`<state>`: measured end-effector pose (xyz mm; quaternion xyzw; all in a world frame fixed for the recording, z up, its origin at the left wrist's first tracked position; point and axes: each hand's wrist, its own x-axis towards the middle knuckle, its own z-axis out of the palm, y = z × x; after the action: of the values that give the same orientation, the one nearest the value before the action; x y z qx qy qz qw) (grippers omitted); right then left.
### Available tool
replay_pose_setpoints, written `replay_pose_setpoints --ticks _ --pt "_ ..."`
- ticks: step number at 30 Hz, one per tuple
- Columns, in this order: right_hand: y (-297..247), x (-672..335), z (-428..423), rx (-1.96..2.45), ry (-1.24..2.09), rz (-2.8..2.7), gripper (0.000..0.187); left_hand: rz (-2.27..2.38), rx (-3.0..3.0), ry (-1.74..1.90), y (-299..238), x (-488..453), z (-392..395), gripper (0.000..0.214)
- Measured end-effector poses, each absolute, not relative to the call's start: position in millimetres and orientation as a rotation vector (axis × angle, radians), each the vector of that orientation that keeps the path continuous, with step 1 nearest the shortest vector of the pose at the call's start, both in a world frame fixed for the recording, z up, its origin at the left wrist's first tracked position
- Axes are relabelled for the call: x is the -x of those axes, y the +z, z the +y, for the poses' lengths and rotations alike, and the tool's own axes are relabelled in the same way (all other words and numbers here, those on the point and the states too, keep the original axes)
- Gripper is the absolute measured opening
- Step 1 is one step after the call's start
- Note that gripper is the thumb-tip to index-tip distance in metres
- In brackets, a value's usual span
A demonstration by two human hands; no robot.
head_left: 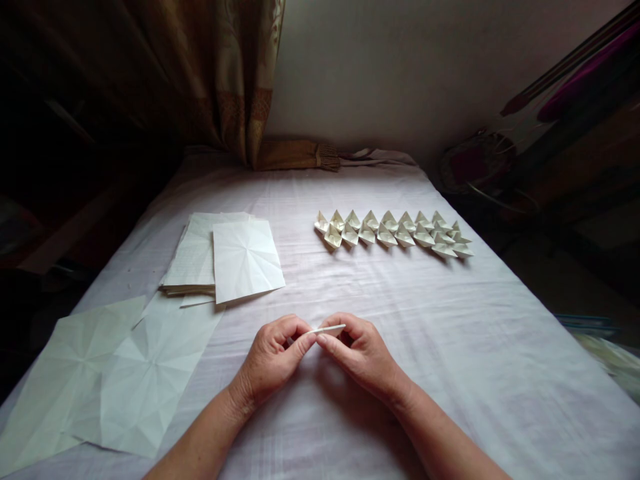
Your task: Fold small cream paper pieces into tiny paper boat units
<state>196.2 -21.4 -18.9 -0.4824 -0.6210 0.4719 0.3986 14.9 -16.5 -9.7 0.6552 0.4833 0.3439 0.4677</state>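
A small piece of folded white paper (331, 329) is pinched between my two hands, just above the cloth and seen nearly edge-on. My left hand (280, 348) grips its left end between thumb and fingers. On the other side, my right hand (357, 347) is closed on it too, with the thumb below and bent fingers behind. The thumbs almost meet in the middle. My fingers hide much of the paper, so its full shape does not show.
Two rows of small folded paper boats (387, 233) stand at the back right. A stack of paper (193, 257) lies back left, with a creased sheet (249, 260) over its edge. More creased sheets (150, 367) spread at front left. A pale cloth (480, 373) covers the surface.
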Motion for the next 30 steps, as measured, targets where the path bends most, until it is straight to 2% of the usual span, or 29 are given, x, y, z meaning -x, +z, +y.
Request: replay_pose_setpoints --ticks 10,22,30 --pt "-13.0 -198.1 -19.9 1.242 1.339 -1.501 0.027 1.105 -1.743 0.806 -6.9 -12.7 -16.1 0.029" --pt "-14.3 -195.5 -21.3 1.155 1.255 -1.483 0.03 1.171 -1.631 0.821 -7.4 -13.6 -18.0 0.031" --pt "-16.5 -196.9 -20.6 1.222 1.276 -1.535 0.024 1.209 -1.496 0.882 -13.6 -12.6 -17.8 0.039"
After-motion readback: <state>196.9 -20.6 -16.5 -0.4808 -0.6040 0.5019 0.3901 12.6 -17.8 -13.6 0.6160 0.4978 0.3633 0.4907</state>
